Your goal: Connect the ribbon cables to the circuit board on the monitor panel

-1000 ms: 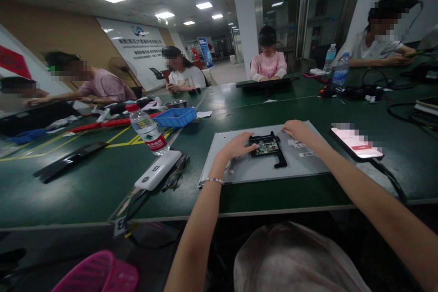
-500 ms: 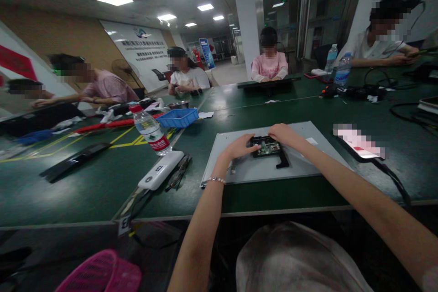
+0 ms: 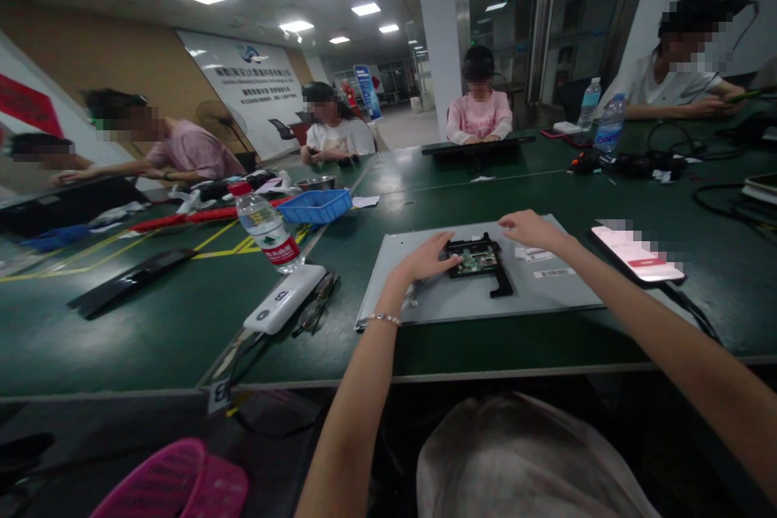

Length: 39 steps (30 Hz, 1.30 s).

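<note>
A flat grey panel (image 3: 418,303) lies on the green table in front of me. On it rests a black plastic frame (image 3: 503,285) with a green circuit board (image 3: 477,261) in it. My left hand (image 3: 425,261) grips the frame's left edge, thumb at the board's side and fingers along the far corner. Just right of the frame, apart from it, my right hand (image 3: 531,228) hovers low over the panel with loosely bent fingers and nothing visible in them. White labels (image 3: 554,273) show on the panel below that hand.
A lit phone (image 3: 640,255) lies to the right, cable attached. Leftward are a white power bank (image 3: 285,299), glasses (image 3: 316,306), a water bottle (image 3: 267,231), a blue basket (image 3: 316,207) and a long black part (image 3: 133,282). Several people sit around the table.
My right hand moved left to the frame's top edge, then back right, away from it. My left hand stayed at the frame's left edge.
</note>
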Available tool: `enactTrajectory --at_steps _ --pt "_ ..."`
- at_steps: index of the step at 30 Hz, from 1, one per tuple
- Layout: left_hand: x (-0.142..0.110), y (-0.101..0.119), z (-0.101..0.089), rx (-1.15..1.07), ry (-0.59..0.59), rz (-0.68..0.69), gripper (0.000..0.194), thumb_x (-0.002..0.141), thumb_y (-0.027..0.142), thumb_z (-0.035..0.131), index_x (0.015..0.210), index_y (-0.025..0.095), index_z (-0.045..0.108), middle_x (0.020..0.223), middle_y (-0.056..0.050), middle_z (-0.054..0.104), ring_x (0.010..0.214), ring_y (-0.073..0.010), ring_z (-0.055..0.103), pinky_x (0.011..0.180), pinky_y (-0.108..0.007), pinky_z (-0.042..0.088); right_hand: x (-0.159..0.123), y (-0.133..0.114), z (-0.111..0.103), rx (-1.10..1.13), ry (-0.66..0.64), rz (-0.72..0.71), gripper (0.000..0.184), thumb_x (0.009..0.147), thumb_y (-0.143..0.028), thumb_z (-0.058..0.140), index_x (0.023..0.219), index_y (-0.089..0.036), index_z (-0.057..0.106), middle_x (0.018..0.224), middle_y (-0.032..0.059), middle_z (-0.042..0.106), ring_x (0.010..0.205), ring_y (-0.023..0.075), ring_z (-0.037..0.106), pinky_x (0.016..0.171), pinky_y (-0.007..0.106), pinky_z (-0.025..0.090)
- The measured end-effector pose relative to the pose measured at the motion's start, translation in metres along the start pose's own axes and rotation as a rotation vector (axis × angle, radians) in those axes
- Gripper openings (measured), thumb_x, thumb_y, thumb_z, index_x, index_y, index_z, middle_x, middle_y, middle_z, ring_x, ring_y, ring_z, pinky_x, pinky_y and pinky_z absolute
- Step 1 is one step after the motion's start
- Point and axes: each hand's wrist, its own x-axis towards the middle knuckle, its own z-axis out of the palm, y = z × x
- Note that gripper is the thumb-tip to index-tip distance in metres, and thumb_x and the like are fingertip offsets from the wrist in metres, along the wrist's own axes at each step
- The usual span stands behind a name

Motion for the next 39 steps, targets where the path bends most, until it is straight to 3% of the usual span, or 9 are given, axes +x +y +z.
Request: enactTrajectory --at_steps 4,7,14,23,31,39 --pt "0.000 0.005 0.001 0.029 0.026 0.042 0.071 0.088 0.054 0.042 0.144 0.013 0.027 0.151 -0.014 0.028 0.137 -0.0259 0.030 0.113 -0.035 0.024 -0.018 0.026 0.002 0.044 -0.079 0.138 0.039 0.078 -0.032 0.061 0.111 -0.010 0.067 0.109 0.0147 0.068 0.094 0.0259 0.065 0.079 0.032 0.048" --pt "0.002 0.006 0.003 0.049 0.038 0.068 0.067 0.089 0.053 0.041 0.143 0.014 0.030 0.150 -0.013 0.029 0.137 -0.0257 0.031 0.113 -0.036 0.024 -0.025 0.035 0.008 0.072 -0.126 0.163 0.039 0.073 -0.036 0.066 0.104 -0.013 0.069 0.104 0.0123 0.069 0.090 0.0248 0.065 0.074 0.031 0.049" --pt "0.004 0.005 0.007 0.081 0.074 0.100 0.063 0.090 0.051 0.042 0.141 0.015 0.034 0.147 -0.013 0.035 0.133 -0.0250 0.036 0.111 -0.038 0.027 -0.026 0.028 0.011 0.228 -0.128 0.132 0.020 0.074 -0.031 0.063 0.086 -0.017 0.071 0.091 0.0081 0.071 0.084 0.0209 0.065 0.073 0.029 0.048" --pt "0.008 0.026 0.008 0.076 0.136 0.255 0.052 0.089 0.035 0.048 0.136 0.015 0.041 0.139 -0.012 0.046 0.128 -0.0230 0.042 0.110 -0.037 0.032 -0.027 0.017 0.017 0.478 -0.246 0.074 0.032 0.080 -0.036 0.056 0.104 -0.019 0.070 0.086 0.0043 0.070 0.070 0.0158 0.060 0.066 0.028 0.046" --pt "0.011 0.032 0.015 0.057 0.121 0.315 0.048 0.087 0.024 0.049 0.134 0.016 0.042 0.135 -0.012 0.050 0.126 -0.0233 0.044 0.108 -0.039 0.033 -0.031 0.003 0.016 0.608 -0.222 -0.044 0.036 0.081 -0.025 0.056 0.116 -0.018 0.056 0.094 0.0053 0.067 0.080 0.0161 0.062 0.071 0.027 0.048" --pt "0.013 0.060 0.018 0.051 0.095 0.377 0.043 0.090 0.018 0.038 0.132 0.020 0.046 0.136 -0.008 0.050 0.125 -0.0214 0.044 0.108 -0.039 0.033 -0.028 -0.002 0.026 0.534 -0.131 -0.068 0.042 0.080 -0.016 0.056 0.121 -0.020 0.048 0.089 0.0033 0.068 0.082 0.0162 0.064 0.079 0.030 0.049"
